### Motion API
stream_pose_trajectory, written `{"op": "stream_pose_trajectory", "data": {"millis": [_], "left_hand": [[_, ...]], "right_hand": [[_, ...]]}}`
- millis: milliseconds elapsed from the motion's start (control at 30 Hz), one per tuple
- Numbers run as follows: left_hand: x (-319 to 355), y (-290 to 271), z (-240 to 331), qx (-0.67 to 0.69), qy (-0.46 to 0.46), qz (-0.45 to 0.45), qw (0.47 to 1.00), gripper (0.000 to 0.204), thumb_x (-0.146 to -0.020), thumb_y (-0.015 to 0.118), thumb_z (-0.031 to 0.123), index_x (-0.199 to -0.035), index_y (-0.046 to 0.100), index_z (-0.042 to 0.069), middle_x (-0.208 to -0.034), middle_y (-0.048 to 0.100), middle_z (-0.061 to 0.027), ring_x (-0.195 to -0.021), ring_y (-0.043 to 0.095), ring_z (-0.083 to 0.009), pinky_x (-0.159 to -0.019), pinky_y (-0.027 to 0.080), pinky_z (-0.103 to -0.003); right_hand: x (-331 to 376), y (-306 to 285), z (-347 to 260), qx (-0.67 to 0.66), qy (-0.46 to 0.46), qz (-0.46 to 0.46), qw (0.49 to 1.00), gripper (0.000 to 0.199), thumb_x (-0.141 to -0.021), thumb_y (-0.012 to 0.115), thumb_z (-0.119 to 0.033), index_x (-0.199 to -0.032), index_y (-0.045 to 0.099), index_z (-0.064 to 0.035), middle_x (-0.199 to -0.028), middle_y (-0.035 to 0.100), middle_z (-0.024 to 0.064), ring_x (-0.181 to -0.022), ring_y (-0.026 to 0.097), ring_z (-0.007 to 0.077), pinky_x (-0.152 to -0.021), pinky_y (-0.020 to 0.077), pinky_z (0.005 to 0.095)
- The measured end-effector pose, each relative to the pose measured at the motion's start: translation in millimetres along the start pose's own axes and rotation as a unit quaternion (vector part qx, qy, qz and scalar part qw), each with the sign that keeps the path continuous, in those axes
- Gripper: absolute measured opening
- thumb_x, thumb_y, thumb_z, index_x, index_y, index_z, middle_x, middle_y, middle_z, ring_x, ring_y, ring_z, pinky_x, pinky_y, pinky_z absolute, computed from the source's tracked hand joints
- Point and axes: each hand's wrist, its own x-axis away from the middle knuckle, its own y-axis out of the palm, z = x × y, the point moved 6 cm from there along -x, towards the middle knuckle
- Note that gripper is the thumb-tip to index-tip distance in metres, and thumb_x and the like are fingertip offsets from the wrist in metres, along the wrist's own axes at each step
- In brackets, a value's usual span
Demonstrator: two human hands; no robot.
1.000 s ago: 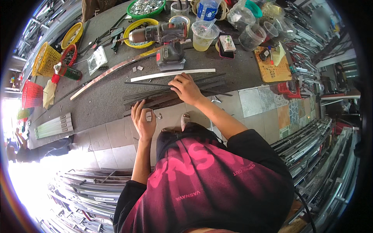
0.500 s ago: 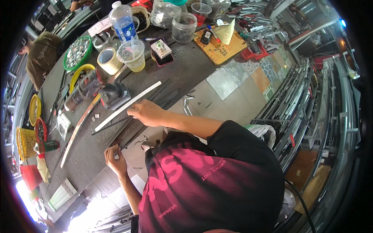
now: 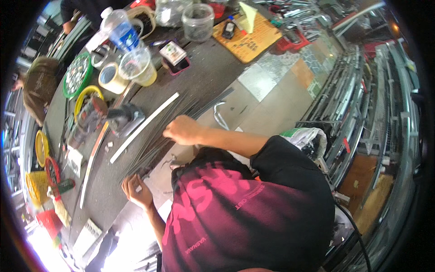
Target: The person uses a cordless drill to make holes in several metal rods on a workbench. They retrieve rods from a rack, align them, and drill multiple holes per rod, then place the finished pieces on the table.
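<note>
A bundle of thin dark metal strips (image 3: 156, 145) lies fanned along the dark workbench (image 3: 208, 77). My right hand (image 3: 181, 129) sits on the middle of the bundle, fingers curled over the strips. At the near end of the bundle, off the bench's edge, my left hand (image 3: 136, 190) is palm up with a small white piece (image 3: 138, 188) in its curled fingers. A long white strip (image 3: 145, 127) lies beside the bundle on its far side.
A power tool (image 3: 106, 118), a tape roll (image 3: 111, 77), a plastic cup (image 3: 138, 65), a water bottle (image 3: 120, 31), a green bowl (image 3: 77, 75) and clear jars (image 3: 197, 20) crowd the bench. Another person (image 3: 38, 86) is at the far left. Racks of metal profiles (image 3: 362, 99) line the right.
The view has swung and tilted, so the bench now runs diagonally. My right hand stays on the strip bundle. My left hand stays at the bench's edge.
</note>
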Motion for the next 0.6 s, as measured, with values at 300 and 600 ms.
{"op": "stream_pose_trajectory", "data": {"millis": [300, 600], "left_hand": [[14, 17, 16, -0.009, -0.003, 0.025, 1.000, 0.013, -0.093, 0.087, -0.003, -0.102, 0.079, 0.003, -0.142, 0.082, -0.0161, -0.139, 0.072, -0.0413, -0.118, 0.055, -0.054], [17, 23, 22, -0.048, -0.047, 0.031, 0.997, 0.014, -0.094, 0.088, 0.002, -0.105, 0.080, 0.006, -0.147, 0.080, -0.0122, -0.145, 0.069, -0.0372, -0.123, 0.048, -0.052]], "right_hand": [[-11, -10, 1, -0.029, 0.053, -0.002, 0.998, 0.027, -0.101, 0.086, -0.034, -0.114, 0.083, -0.0106, -0.097, 0.084, 0.0196, -0.097, 0.083, 0.0442, -0.083, 0.0647, 0.0604], [-30, -16, 18, -0.035, 0.091, 0.068, 0.993, 0.029, -0.104, 0.085, -0.029, -0.130, 0.080, -0.0156, -0.093, 0.084, 0.0186, -0.090, 0.083, 0.0451, -0.080, 0.0645, 0.0583]]}}
